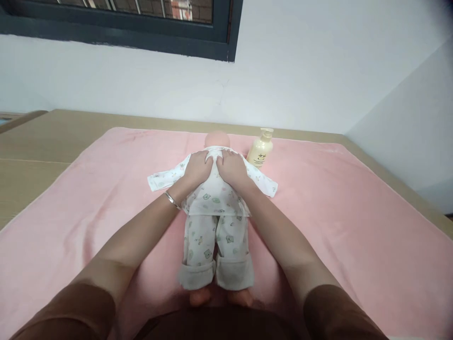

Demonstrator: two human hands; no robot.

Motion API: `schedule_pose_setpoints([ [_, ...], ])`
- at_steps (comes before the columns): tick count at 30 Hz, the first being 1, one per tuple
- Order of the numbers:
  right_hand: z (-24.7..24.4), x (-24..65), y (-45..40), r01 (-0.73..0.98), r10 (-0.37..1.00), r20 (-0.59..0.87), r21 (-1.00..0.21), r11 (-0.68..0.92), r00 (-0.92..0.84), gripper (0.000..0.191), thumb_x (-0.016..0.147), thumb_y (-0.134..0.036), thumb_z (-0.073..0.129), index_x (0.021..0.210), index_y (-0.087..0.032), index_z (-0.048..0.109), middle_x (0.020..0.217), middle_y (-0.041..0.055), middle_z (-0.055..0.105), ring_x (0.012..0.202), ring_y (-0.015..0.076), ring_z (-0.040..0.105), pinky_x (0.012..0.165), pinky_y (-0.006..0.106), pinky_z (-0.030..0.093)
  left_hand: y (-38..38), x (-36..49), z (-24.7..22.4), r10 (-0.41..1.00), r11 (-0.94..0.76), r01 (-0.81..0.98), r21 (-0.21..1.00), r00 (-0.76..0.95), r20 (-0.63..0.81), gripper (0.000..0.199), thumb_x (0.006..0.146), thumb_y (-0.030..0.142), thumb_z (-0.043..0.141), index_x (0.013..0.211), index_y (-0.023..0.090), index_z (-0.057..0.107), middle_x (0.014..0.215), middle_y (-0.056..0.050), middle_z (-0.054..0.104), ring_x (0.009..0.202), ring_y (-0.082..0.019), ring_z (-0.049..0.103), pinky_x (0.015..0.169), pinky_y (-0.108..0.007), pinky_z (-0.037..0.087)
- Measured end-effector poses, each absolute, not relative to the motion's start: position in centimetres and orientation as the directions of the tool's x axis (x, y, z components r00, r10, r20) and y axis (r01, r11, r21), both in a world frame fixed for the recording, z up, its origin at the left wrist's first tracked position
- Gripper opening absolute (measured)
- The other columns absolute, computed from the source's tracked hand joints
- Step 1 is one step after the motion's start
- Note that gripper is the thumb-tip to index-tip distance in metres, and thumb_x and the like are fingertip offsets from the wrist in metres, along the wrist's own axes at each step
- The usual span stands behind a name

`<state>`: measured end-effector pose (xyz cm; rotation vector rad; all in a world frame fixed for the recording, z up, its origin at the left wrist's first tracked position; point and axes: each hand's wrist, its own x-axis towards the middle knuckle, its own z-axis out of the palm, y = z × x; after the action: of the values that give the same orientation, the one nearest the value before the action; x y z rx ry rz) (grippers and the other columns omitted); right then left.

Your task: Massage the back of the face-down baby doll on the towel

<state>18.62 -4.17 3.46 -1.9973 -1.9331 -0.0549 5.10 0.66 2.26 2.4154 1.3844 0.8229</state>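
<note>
A baby doll in white printed clothes point(212, 196) lies on a pink cloth blanket point(325, 203), head far, beneath the left hand point(197, 169) and right hand point(232, 169), both open, resting ungripped on its upper body.

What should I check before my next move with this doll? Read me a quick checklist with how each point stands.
1. Hands placed on the doll: ok, the left hand and right hand rest near its shoulders.
2. Pink blanket under the doll: ok.
3. Blanket smooth: not ok, creased on the left.
4. Wrists bare: not ok, a bracelet is on the left one.
5. Pump bottle standing: ok.
6. Pressure of the hands: cannot tell.
</note>
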Motion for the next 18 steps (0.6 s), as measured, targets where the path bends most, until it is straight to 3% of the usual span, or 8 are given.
schedule_pose_setpoints([
  [8,3.83,18.51,-4.35,0.975,0.964,0.255,-0.222,-0.016,0.074,0.048,0.104,-0.026,0.025,0.128,-0.005,0.060,0.132,0.0215,0.066,0.124,0.0336,0.060,0.108,0.045,0.041,0.31,5.31,2.46,0.851,-0.517,0.743,0.424,0.397,0.343,0.037,0.095,0.024,0.035,0.099,0.011,0.070,0.108,-0.019,0.074,0.100,-0.030,0.067,0.098,-0.043,0.050],
  [18,3.47,19.11,-4.72,0.970,0.954,0.292,-0.245,0.002,0.072,0.047,0.104,-0.029,0.023,0.122,-0.010,0.063,0.123,0.0206,0.070,0.113,0.0330,0.065,0.101,0.044,0.044,-0.04,5.77,2.23,0.866,-0.493,0.730,0.474,0.362,0.344,0.033,0.098,0.023,0.039,0.100,0.013,0.070,0.112,-0.016,0.075,0.102,-0.027,0.066,0.101,-0.041,0.047],
])
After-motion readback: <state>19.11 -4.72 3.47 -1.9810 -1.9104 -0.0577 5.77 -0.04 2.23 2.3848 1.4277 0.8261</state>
